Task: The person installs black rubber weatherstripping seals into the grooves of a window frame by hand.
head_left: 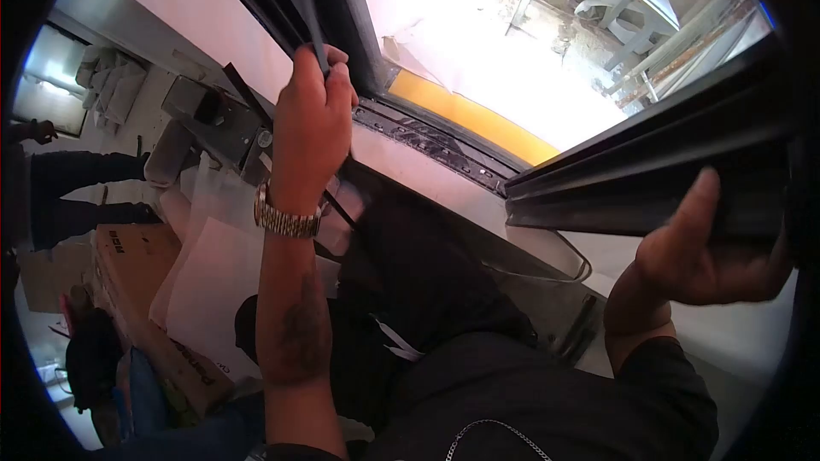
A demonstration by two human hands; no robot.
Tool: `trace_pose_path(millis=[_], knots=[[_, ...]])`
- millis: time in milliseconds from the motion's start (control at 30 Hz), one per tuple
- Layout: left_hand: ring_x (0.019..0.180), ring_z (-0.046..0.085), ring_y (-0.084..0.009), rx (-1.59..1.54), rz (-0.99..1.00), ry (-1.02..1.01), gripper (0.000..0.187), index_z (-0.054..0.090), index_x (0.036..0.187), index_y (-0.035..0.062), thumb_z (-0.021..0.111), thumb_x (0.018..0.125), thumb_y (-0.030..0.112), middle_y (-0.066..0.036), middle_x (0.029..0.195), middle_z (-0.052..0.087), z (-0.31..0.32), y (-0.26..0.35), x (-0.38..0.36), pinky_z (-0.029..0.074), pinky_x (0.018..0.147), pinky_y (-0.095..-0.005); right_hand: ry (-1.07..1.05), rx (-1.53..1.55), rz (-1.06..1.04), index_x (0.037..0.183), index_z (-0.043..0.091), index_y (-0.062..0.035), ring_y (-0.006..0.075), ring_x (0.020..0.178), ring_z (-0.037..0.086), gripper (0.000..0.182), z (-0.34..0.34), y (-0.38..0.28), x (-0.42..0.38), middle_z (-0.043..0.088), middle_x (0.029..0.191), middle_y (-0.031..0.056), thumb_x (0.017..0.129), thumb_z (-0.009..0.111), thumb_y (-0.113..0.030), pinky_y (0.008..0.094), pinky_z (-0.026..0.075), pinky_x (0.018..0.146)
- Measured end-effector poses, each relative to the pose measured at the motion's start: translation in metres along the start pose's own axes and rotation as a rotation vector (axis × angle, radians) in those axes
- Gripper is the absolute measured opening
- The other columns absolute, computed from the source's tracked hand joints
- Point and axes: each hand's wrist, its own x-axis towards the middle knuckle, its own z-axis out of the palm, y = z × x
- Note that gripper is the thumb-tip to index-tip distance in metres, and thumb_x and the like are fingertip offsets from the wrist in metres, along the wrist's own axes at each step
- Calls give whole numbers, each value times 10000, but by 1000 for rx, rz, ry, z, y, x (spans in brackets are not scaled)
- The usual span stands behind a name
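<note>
Head view, cardboard box (141, 316) (contents hidden), held strip (314, 30)

Just behind the left hand (312, 132), the wrist wears a gold-toned watch (286, 215) with a chunky metal link bracelet. Farther down from that hand, a dark tattoo (303, 333) marks the forearm, its design too blurred to read. Behind the right hand (713, 256), a short black sleeve (666, 380) ends near the elbow. Between and below the hands spreads a plain black shirt (487, 384), a silver link necklace (489, 422) hanging over it, above black trousers (427, 265) with a white drawstring (397, 341).
</note>
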Motion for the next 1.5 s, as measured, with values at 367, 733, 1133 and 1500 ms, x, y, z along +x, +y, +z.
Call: trace_pose_path(millis=[367,733,1133,1500], knots=[[519,461,-79,-739,-832,-281,273,537,1269,33,489,1076,220,1,776,543,28,-32,-89,394,440,-268,-245,-1026,-669,1176,684,-193,339,1297,480,273,-32,0,-8,535,1247,161,960,702,-359,405,545,947],[469,482,-140,-1097,-1088,6,222,553,1134,-1,541,957,132,-72,717,557,103,-95,-41,433,442,-324,-211,-1044,-737,1164,706,-217,338,1202,533,313,-39,9,-10,617,1053,85,954,692,-449,455,473,932],[573,624,-183,-449,-784,-93,594,547,1408,-66,551,853,144,-116,677,663,123,-135,-9,466,546,-324,-202,-1124,-783,1158,709,-195,332,1157,529,401,-55,15,-18,571,1073,99,910,721,-509,456,476,925],[496,431,-182,-458,-894,-314,81,533,695,2,583,757,10,-79,639,482,106,-112,41,348,445,-315,-191,-1062,-702,1124,712,-166,332,1122,531,397,-32,2,-13,546,1065,115,903,738,-495,449,493,897]])
